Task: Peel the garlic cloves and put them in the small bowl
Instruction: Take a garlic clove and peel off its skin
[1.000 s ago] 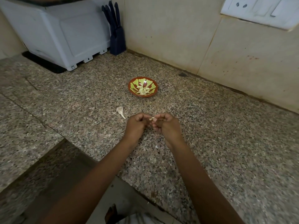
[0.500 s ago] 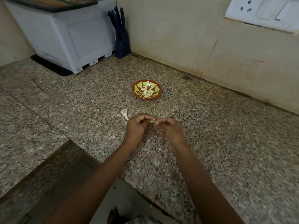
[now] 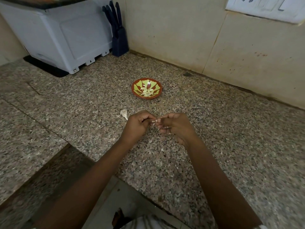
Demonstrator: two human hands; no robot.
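Speckled granite forms the table (image 3: 231, 138), with stained beige wall tiles behind. Both hands meet above it: the left hand (image 3: 137, 128) and right hand (image 3: 177, 128) are curled nearly closed, fingertips pinching a small garlic clove (image 3: 154, 123) between them. Papery skin seems to be partly loose; peeling probably goes best by nipping the tip and pulling the dry husk lengthwise. Beyond sits the small bowl (image 3: 158, 95), glossy, red-rimmed, green-patterned, holding pale smooth peeled cloves (image 3: 147, 92). A whitish garlic piece (image 3: 124, 113) lies just beside the left hand.
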